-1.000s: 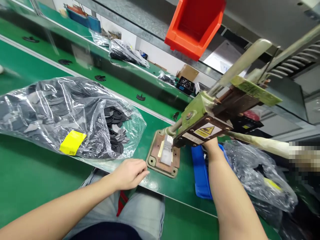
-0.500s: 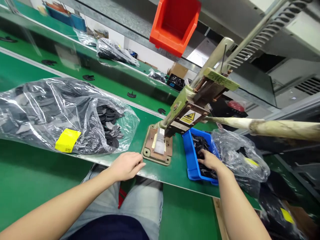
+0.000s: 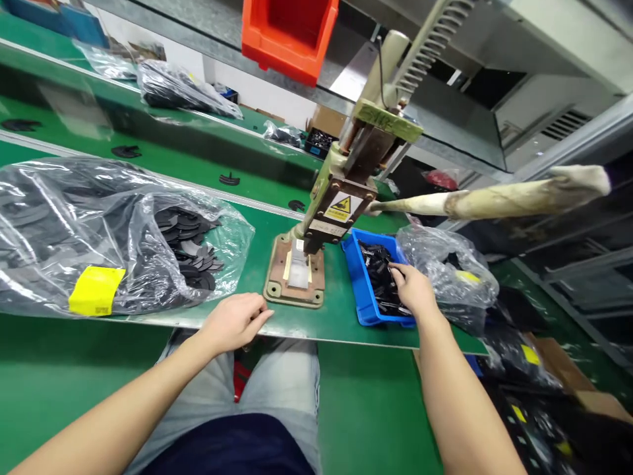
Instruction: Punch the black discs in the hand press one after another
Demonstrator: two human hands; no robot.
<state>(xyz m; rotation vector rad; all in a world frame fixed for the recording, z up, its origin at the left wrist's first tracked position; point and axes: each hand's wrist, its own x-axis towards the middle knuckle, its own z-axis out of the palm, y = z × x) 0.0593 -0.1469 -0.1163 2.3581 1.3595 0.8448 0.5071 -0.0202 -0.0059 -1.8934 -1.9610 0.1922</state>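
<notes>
My left hand (image 3: 235, 321) rests at the bench's front edge, fingers curled and thumb reaching toward the press; nothing shows in it. My right hand (image 3: 414, 287) is at the right side of a blue bin (image 3: 364, 290) full of small black parts (image 3: 380, 280). Its thumb and fingertips pinch a small black part at the top of the pile. Between bin and left hand stands a green hand press (image 3: 324, 178) with a yellow warning label. On its base plate (image 3: 273, 290) lies a pale, flat block (image 3: 299, 272) under the ram.
A clear bag (image 3: 133, 231) of curved black pieces lies left on the green bench. Another clear bag (image 3: 445, 270) sits right of the bin. The press's long lever (image 3: 475, 204) sticks out above it. A red bin (image 3: 291, 39) hangs overhead.
The view has shifted, so the press and bins appear further left and higher. My right hand has drawn back from deeper among the parts to the bin's right side. My left hand stays at the edge.
</notes>
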